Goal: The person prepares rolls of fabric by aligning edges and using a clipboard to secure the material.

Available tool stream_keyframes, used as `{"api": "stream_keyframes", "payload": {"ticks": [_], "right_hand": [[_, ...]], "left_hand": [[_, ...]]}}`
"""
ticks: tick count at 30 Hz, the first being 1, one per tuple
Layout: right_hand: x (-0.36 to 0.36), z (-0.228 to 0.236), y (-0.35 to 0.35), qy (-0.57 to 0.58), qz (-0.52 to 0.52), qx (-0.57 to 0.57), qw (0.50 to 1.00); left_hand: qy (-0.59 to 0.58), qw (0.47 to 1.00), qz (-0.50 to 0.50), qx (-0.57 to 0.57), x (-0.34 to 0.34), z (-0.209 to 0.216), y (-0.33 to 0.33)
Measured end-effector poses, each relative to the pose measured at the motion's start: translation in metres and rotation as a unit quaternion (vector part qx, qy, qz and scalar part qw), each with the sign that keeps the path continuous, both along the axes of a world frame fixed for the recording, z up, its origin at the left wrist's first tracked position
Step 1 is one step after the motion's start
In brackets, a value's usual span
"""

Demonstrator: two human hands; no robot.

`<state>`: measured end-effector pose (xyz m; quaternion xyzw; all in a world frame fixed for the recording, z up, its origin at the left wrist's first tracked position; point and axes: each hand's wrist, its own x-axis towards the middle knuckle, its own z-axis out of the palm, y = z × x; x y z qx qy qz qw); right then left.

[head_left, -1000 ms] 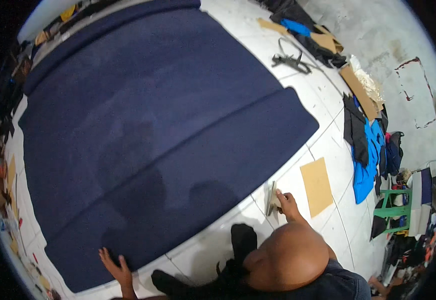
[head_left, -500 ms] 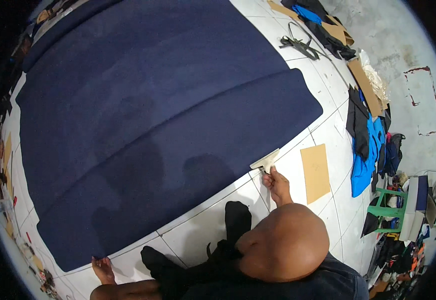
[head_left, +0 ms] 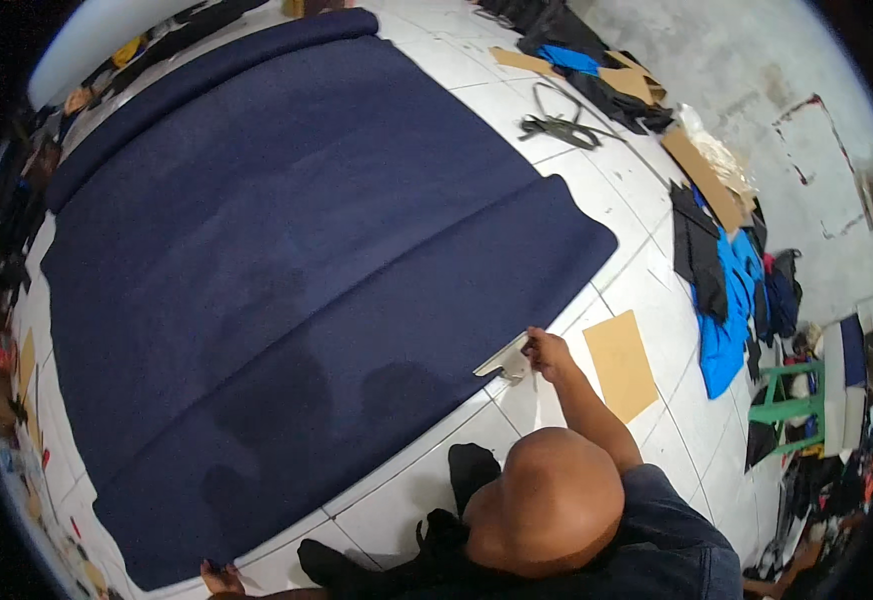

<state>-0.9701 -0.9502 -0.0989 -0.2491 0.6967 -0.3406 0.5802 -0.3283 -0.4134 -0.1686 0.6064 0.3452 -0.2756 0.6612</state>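
Navy cloth [head_left: 357, 250], one: is lying on white floor tiles [head_left: 675, 440].
Right hand [head_left: 549, 355], one: is gripping one pale tool [head_left: 503, 357] at cloth's near edge.
Left hand [head_left: 221, 578], one: is lying at near-left edge; cannot tell whether gripping.
Tan sheet [head_left: 622, 365], one: is lying right of tool.

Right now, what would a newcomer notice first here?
A big navy cloth spreads over the white tiled floor, filling the middle and left. The right hand holds a pale flat tool at the cloth's near edge. Farther right, bright blue fabric lies on the floor.
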Motion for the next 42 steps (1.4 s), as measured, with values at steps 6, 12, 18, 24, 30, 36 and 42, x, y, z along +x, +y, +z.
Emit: {"api": "stream_keyframes", "payload": {"ticks": [6, 12, 18, 24, 30, 36, 42], "right_hand": [[0.021, 0.059, 0.031, -0.046, 0.040, -0.084, 0.995], [0.008, 0.145, 0.024, -0.029, 0.011, -0.137, 0.990], [0.109, 0.183, -0.076, 0.006, 0.057, -0.245, 0.968], [0.188, 0.097, -0.072, 0.459, 0.433, -0.478, 0.611], [0.200, 0.026, -0.051, 0.462, 0.486, -0.450, 0.590], [0.196, 0.034, -0.060, 0.396, 0.402, -0.484, 0.669], [0.152, 0.024, -0.048, 0.061, 0.098, -0.038, 0.993]], "left_hand": [[-0.125, 0.992, -0.003, -0.032, 0.007, 0.019, 0.073], [-0.225, 0.972, -0.028, -0.056, 0.001, 0.135, 0.041], [-0.389, 0.920, -0.034, 0.028, 0.083, 0.239, -0.097], [-0.513, 0.554, -0.492, 0.434, 0.020, 0.154, -0.215], [-0.471, 0.512, -0.569, 0.439, -0.004, 0.066, -0.209], [-0.554, 0.583, -0.480, 0.350, 0.023, 0.046, -0.190], [-0.190, 0.974, -0.078, 0.093, 0.091, 0.036, -0.131]]}}
